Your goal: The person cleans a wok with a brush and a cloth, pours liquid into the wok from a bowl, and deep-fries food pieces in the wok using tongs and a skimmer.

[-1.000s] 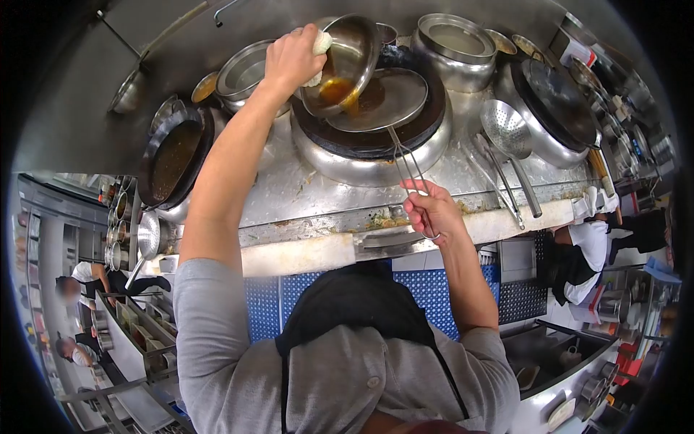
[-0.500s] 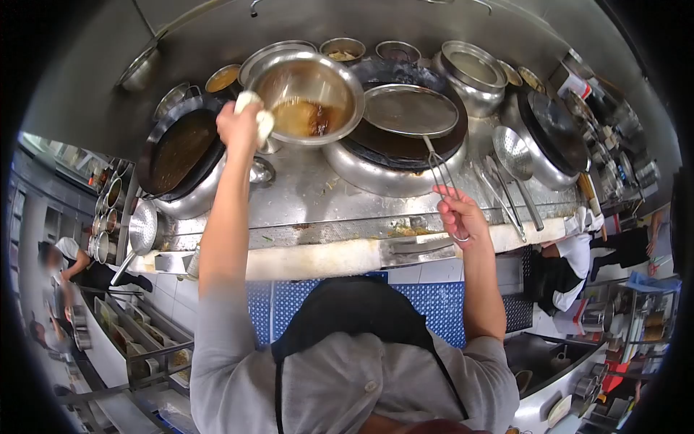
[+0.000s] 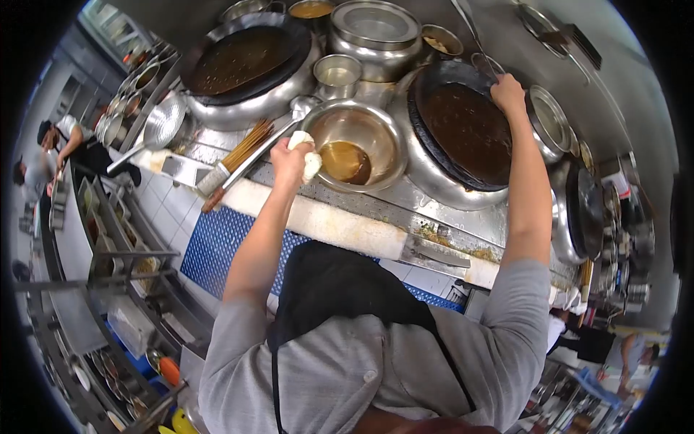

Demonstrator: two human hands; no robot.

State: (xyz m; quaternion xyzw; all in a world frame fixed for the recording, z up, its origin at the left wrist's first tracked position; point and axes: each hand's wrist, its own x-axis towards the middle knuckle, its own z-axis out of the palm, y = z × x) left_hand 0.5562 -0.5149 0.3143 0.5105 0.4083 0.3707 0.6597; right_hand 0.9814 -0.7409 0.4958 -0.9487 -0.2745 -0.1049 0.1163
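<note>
My left hand (image 3: 289,160) is closed on a white cloth (image 3: 311,165) at the left rim of a steel bowl (image 3: 387,134). Amber and dark brown liquid lies in the bottom of the bowl, which is low over the counter between two woks. My right hand (image 3: 509,94) is closed round the wire handle of a strainer (image 3: 483,61), at the far right edge of a wok (image 3: 426,130) of dark liquid. The strainer's mesh head is hard to make out at the top of the view.
Left of the bowl lie a ladle (image 3: 302,107) and a bamboo brush (image 3: 246,148). Another wok (image 3: 206,79) stands behind, with a small steel pot (image 3: 337,85) beside it. A perforated skimmer (image 3: 165,123) rests at the left. Co-workers (image 3: 65,137) are farther off.
The bowl came down and toward me, still held by my left hand. My right hand carried the strainer off the wok and up to the wok's far right side. My view turned.
</note>
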